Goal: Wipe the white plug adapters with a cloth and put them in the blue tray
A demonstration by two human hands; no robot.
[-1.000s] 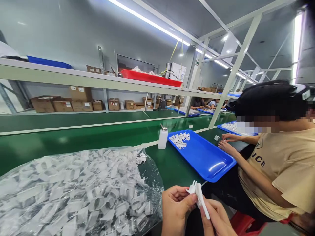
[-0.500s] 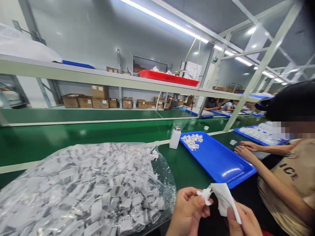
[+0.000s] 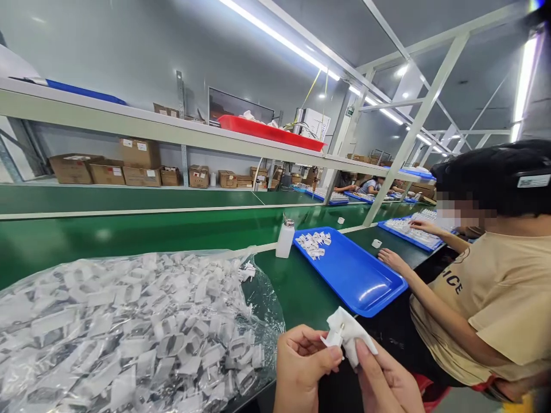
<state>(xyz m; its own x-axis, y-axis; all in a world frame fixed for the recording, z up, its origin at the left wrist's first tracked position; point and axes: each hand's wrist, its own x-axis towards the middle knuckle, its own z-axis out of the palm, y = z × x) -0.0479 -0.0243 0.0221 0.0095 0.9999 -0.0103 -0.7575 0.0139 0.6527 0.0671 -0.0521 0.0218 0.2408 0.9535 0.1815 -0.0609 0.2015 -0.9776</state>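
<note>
Between the thumb and fingers of my left hand (image 3: pixel 303 364) is a small white plastic plug housing (image 3: pixel 332 338) with metal pins. My right hand (image 3: pixel 383 376) pinches a folded white cloth (image 3: pixel 353 331), which lies against the pin end of the housing. Both hands are close together at the lower middle. To their left, a clear plastic bag (image 3: pixel 270 304) spreads over the bench, heaped with many similar white housings (image 3: pixel 142 327). Beyond my hands sits a blue tray (image 3: pixel 357 272) with several white plug pieces (image 3: pixel 313 244) at its far left corner.
A white bottle (image 3: pixel 284 238) with a metal top stands beside the tray. At right sits a co-worker (image 3: pixel 469 298), one hand near a loose white piece (image 3: pixel 376 244), the other over another blue tray (image 3: pixel 402 229). A shelf (image 3: pixel 172 137) with a red tray (image 3: pixel 271 133) crosses above.
The view has swung to the right. My right hand has brought the cloth against the plug housing's pins, where a gap showed before. The co-worker's far hand has reached to the farther tray.
</note>
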